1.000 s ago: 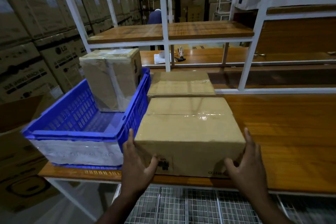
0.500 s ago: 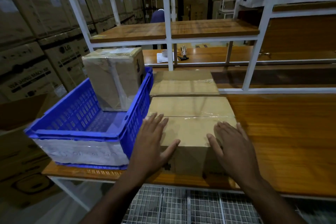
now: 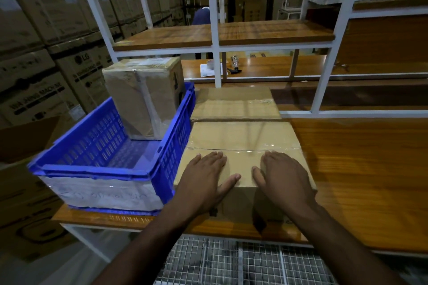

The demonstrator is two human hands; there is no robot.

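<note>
Pressing flat on taped brown cardboard box (image 3: 243, 136) with left hand (image 3: 206, 178) and right hand (image 3: 283, 177), apart, fingers straight. Not yet lifted; likely bound for blue plastic crate (image 3: 92, 170) left of the hands.

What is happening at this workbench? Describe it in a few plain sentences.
A person at a wooden workbench has the left hand and right hand laid flat, fingers straight, on top of a taped cardboard box near the front edge. A flatter box lies right behind it. To its left, a blue crate holds a taller box standing upright.
</note>
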